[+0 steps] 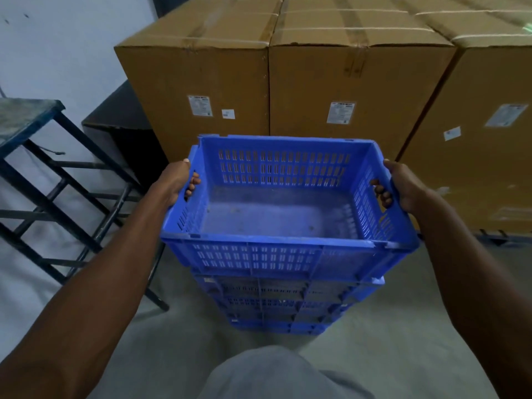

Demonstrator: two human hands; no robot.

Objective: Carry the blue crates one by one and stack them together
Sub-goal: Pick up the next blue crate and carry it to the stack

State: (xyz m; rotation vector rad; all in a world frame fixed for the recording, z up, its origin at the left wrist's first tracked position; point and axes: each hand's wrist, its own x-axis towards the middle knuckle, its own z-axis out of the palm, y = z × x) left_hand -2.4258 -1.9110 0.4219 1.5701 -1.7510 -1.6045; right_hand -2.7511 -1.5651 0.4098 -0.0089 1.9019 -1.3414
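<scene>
Head view looks down along both forearms at an empty blue perforated plastic crate (282, 214) held directly in front of the person, above a stack of blue perforated plastic crates (283, 300) on the grey concrete floor (383, 335). The left hand (177, 182) grips the handle slot in the crate's left short wall, fingers curled through the opening so their tips show inside. The right hand (403, 188) holds the opposite slot the same way. The crate's long axis runs left to right between the two hands, and neither hand is clearly nearer it; the load looks evenly shared.

The relation that matters is vertical: the held crate sits straight over the stack, its near wall overhanging the near edge of the top stacked crate, its rim roughly level. Whether its base already touches the crate below cannot be told from here. My judgement is that the next move is a straight lowering with the corners matched.

Count: one crate in the hands; the stack below seems to hold three, though the tiers are dark and hard to separate. Behind stand three large brown cardboard cartons (345, 90), and at the left one dark metal-framed stool (43, 156).
</scene>
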